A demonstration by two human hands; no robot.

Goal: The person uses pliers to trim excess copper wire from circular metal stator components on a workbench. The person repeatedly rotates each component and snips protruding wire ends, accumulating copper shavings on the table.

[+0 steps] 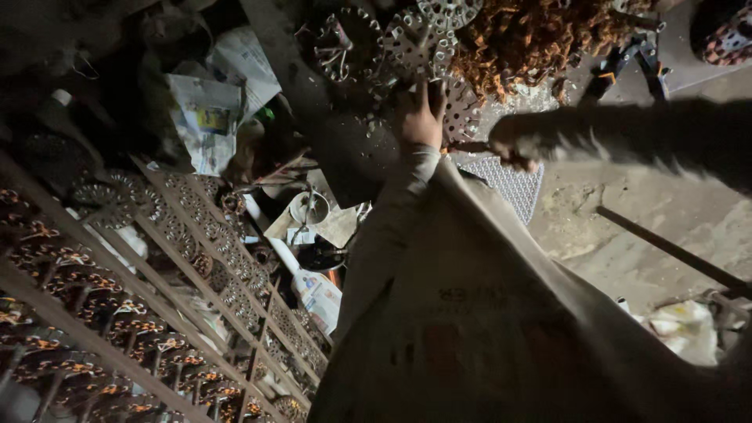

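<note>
My left hand [423, 117] reaches forward in a pale sleeve, its fingers on the edge of a round perforated metal disc [460, 106]. Several similar discs with spokes [407, 39] lie just beyond it. My right hand [515, 142], blurred and coming in from the right in a dark sleeve, is closed around a thin dark tool [470, 146] whose tip points at the disc. A large pale cloth [486, 313] drapes over my front and hides the lower middle of the view.
Long ornate metal grilles [157, 282] fill the left. Crumpled newspapers [207, 117] lie at the back left. A heap of rust-brown curly shavings [540, 35] sits at the top. A perforated sheet [513, 184], a metal rod [666, 247] and a white bag [685, 329] rest on the concrete floor.
</note>
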